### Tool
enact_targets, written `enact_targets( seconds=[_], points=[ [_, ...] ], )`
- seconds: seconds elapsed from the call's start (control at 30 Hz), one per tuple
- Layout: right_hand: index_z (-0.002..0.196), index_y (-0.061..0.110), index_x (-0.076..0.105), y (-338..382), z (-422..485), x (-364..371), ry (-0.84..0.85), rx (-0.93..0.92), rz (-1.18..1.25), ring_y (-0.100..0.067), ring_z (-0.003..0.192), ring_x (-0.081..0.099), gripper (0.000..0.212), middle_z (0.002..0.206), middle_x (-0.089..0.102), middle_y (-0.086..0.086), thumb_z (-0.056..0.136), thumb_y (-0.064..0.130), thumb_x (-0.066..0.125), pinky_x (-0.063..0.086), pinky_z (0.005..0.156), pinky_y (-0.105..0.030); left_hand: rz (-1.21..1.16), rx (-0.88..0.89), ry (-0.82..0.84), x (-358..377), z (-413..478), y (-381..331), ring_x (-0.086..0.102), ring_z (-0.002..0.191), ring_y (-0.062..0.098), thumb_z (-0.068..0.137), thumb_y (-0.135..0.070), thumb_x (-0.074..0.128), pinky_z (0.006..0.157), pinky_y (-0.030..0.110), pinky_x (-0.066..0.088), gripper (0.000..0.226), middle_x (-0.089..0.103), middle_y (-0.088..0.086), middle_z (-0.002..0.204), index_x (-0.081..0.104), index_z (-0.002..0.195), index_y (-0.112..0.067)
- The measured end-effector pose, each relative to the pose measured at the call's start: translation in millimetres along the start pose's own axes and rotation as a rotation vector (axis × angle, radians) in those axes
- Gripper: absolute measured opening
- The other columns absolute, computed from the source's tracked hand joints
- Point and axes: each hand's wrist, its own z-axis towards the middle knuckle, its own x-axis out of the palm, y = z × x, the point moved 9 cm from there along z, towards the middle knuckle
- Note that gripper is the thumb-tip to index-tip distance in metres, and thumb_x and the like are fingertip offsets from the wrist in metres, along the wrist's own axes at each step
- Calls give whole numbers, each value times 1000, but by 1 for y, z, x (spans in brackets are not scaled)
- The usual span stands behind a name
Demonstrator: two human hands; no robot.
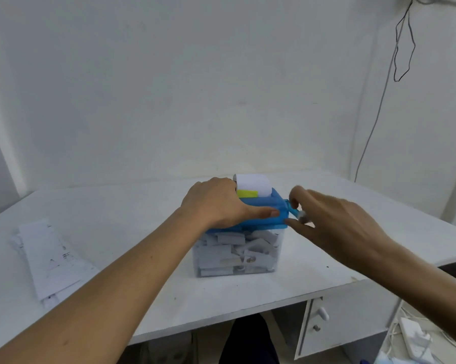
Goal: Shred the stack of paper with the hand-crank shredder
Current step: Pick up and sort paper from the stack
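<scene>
A small hand-crank shredder with a blue top (pixel 263 214) sits on a clear bin (pixel 237 254) packed with white paper strips, mid-table. A white sheet of paper (pixel 253 183) stands curled in the feed slot, a yellow label beside it. My left hand (pixel 219 203) rests on the blue top, fingers over it and thumb lying along its front. My right hand (pixel 326 219) pinches the blue crank handle (pixel 296 214) at the shredder's right end. A stack of printed paper (pixel 50 258) lies on the table to the left.
The white desk (pixel 313 271) meets white walls behind. A drawer unit with a knob (pixel 324 315) is under its right side. A black cable (pixel 403 48) hangs on the right wall. A power strip (pixel 416 337) lies on the floor at lower right.
</scene>
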Motion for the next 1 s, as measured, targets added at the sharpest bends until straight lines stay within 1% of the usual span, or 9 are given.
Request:
enact_targets(
  seconds=[0.07,0.13,0.23,0.37,0.47,0.57,0.63,0.77,1.0],
  points=[
    [90,21,42,8,-6,3,-145,-209,-42,-17,49,44,23,70,52,9,104,39,44,41,37,-30,-12,3,6,1,1,1,62,85,10,52,-103,53,72,32,54,83,66,-16,97,64,106,-40],
    [82,19,38,3,4,5,-234,-252,-9,-21,42,34,24,58,38,9,102,31,42,34,33,-30,-48,16,13,1,1,1,60,84,5,52,-101,57,67,29,50,76,64,-19,95,62,101,-43],
    [73,17,34,-24,45,-1,-323,-23,54,-34,42,41,32,49,36,4,98,37,35,31,41,-31,-125,38,20,-1,-1,0,58,85,-1,52,-96,63,67,27,47,67,62,-24,94,57,101,-51],
    [69,4,47,-62,93,45,-75,248,410,-30,59,51,45,65,61,-11,101,34,38,42,59,-41,-72,59,26,4,1,1,61,84,6,50,-99,60,69,31,52,75,65,-21,92,64,98,-42],
    [68,9,48,-71,98,96,153,405,691,-20,58,41,38,66,53,-9,102,26,47,34,54,-33,-69,60,20,2,3,1,62,83,6,50,-99,58,74,33,55,76,66,-20,90,67,99,-42],
    [70,15,48,-69,80,126,231,503,830,-18,50,41,33,69,48,-8,103,14,46,34,45,-27,-75,76,29,2,2,-1,62,92,6,48,-100,55,80,32,55,85,66,-24,103,64,115,-48],
    [67,20,51,-67,63,136,177,556,848,-19,50,42,38,69,50,-9,102,5,44,35,43,-26,-49,78,26,3,1,-1,62,94,8,49,-102,52,80,31,54,89,66,-23,107,62,119,-48],
    [74,-4,62,-66,24,156,4,793,943,-18,53,47,34,65,59,-11,99,13,48,38,48,-26,-9,52,20,3,-1,-2,61,94,11,53,-101,51,80,32,54,87,66,-21,109,62,118,-44],
    [79,-8,65,-48,-9,133,-62,765,883,-13,52,52,47,64,63,-13,105,27,45,44,53,-26,28,24,42,2,-4,-2,61,93,13,51,-104,48,81,35,54,89,65,-19,107,63,112,-41]
  ],
)
